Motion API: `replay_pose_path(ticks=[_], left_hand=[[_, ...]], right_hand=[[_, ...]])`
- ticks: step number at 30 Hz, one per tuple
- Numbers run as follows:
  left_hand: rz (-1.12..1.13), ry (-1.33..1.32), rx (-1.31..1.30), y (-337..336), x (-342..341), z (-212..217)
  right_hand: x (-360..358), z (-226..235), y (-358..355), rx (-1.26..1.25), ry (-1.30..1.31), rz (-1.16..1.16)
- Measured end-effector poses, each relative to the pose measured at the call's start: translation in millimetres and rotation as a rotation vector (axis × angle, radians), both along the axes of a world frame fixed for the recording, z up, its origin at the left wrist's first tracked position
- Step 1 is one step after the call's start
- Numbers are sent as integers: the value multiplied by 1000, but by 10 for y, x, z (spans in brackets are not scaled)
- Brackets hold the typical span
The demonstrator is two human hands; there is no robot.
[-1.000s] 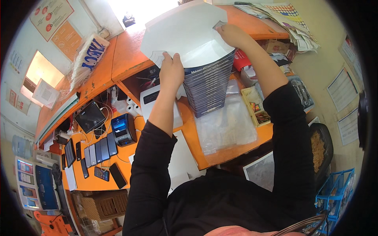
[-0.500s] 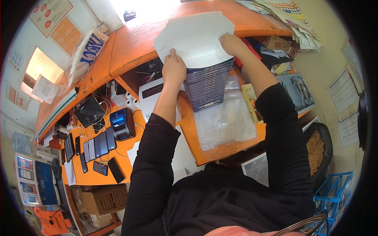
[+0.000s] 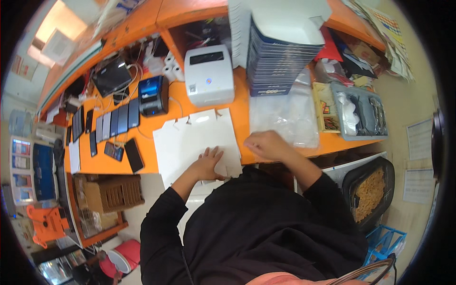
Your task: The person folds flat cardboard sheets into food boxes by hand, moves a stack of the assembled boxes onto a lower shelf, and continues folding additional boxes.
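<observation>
My left hand (image 3: 207, 166) lies with its fingers spread on a white flat cardboard blank (image 3: 190, 137) with slits along its edges. The blank rests on the orange counter and reaches over its front edge by my body. My right hand (image 3: 267, 145) is closed with its fingers curled, just right of the blank, near the counter's front edge; nothing shows in it. Further back stands a tall stack of nested cardboard boxes (image 3: 270, 71), dark blue outside and white inside. It sits on clear plastic bags (image 3: 285, 121), and neither hand touches it.
A white label printer (image 3: 209, 88) and a smaller blue-black printer (image 3: 153, 97) stand behind the blank. Several phones (image 3: 122, 118) lie to the left. At the right are a yellow tray (image 3: 327, 121), a grey bin of wrapped cutlery (image 3: 363, 135) and a black pan of food (image 3: 373, 194).
Both hands have let go of the top box on the stack and come back toward my body. My left hand is now on the blank. The view has tipped down.
</observation>
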State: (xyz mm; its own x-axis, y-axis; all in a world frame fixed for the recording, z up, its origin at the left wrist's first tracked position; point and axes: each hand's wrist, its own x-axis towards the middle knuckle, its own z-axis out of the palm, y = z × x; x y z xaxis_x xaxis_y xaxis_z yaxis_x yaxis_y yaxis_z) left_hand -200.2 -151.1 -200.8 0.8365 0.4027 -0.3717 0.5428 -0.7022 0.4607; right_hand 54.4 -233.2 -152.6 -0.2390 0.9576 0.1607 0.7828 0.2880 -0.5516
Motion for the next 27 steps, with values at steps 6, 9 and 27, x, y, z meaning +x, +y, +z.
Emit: replay_pose_path(ticks=[6, 9, 27], left_hand=[[64, -18, -101, -6, -289, -375], [144, -144, -287, 147, -304, -373], [1064, -911, -365, -388, -343, 423]], right_hand=[[-627, -255, -47, -29, 128, 121], [-633, -212, 9, -102, 134, 89], [-1071, -118, 89, 226, 791, -348]])
